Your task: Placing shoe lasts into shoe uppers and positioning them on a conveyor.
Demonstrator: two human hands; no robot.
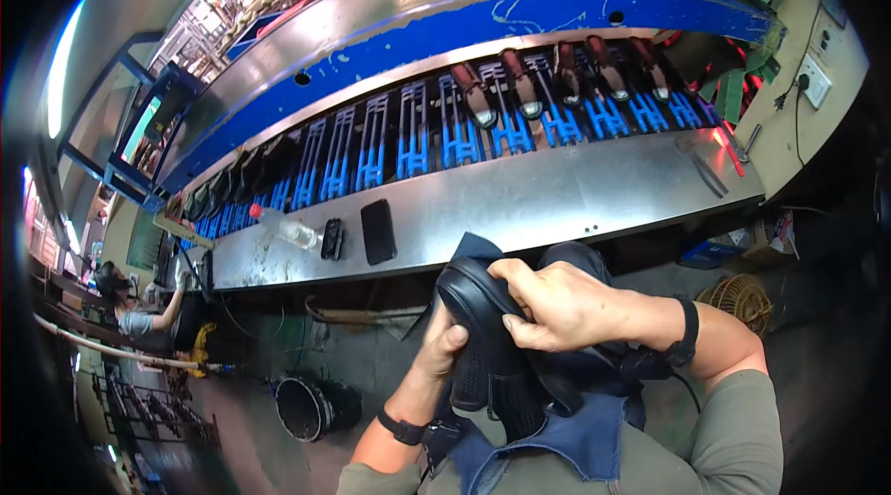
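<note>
A black shoe (484,337) with a perforated patch is held over my lap, its toe up and away from me. My left hand (442,343) wraps around its left side, the thumb lying on the upper and the other fingers mostly hidden behind it. From the right, my right hand (564,307) grips the shoe's edge near the toe with curled fingers. A long black piece that looks like its sole (555,385) runs down the shoe's right side; how firmly it is joined there I cannot tell. Blue cloth (594,435) lies under the shoe on my lap.
Ahead runs a metal bench (520,193) holding a phone (378,231), a small black object (332,240) and a plastic bottle (286,228). Behind it, dark shoes (520,87) stand on a blue-slatted conveyor (413,154). A black bucket (304,407) stands lower left. Another person (139,314) sits far left.
</note>
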